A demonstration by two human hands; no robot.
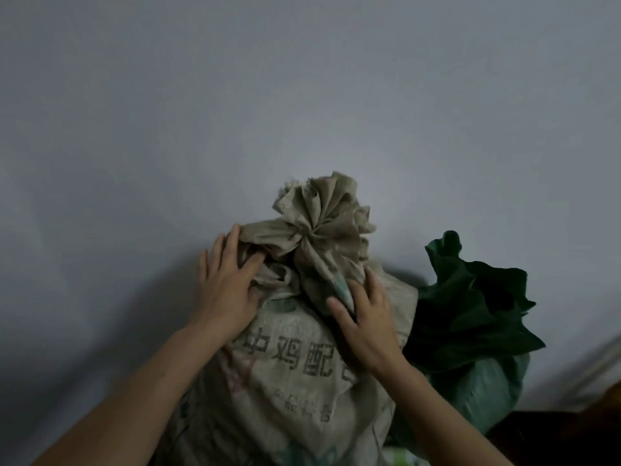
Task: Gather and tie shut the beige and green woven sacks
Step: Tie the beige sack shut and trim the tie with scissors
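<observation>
Pressing beige printed woven sack (295, 391) to settle its cinched neck | my left grip (224, 290), right grip (367, 326): flat, holding nothing | dark green woven sack (477, 317) beside: untied

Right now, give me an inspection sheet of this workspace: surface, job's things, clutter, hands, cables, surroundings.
Surface: not in view.
Job's things: beige sack upright, top bunched into a rosette; green sack beside it on the right, top flared, no tie visible.
Clutter: dark brown object at lower right, cut off, unidentifiable.
Hands: left hand and right hand both rest with straight fingers on the beige sack's upper folds.
Cables: nothing seen.
Surroundings: plain pale wall behind.
</observation>
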